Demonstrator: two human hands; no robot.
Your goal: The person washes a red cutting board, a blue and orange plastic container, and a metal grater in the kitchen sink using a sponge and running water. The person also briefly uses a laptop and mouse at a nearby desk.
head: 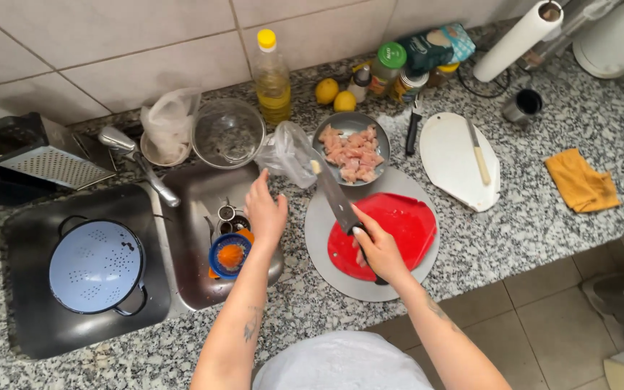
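We see one right hand (pixel 378 249) with its fingers closed around the black handle of one large knife (pixel 335 199), whose blade points up and away toward the grey bowl (pixel 351 150) of raw chicken pieces. The hand rests over one red cutting mat (pixel 406 224), which lies on a round grey board (pixel 319 231) on the granite counter (pixel 543 217). Our left hand (pixel 265 211) hangs above the small sink basin (pixel 200 245), fingers loosely open and gripping nothing, just beside one crumpled clear plastic bag (pixel 287 153). In that basin sits one blue dish (pixel 230 255) with orange residue. We count one blue colander (pixel 96 266) in the larger basin, one empty glass bowl (pixel 228 133), one bottle of oil (pixel 273 78), two lemons (pixel 335 95), one white cutting board (pixel 451 160) bearing a second, smaller knife (pixel 479 154), one yellow cloth (pixel 581 180), one paper towel roll (pixel 516 41) and one grater (pixel 55 167).
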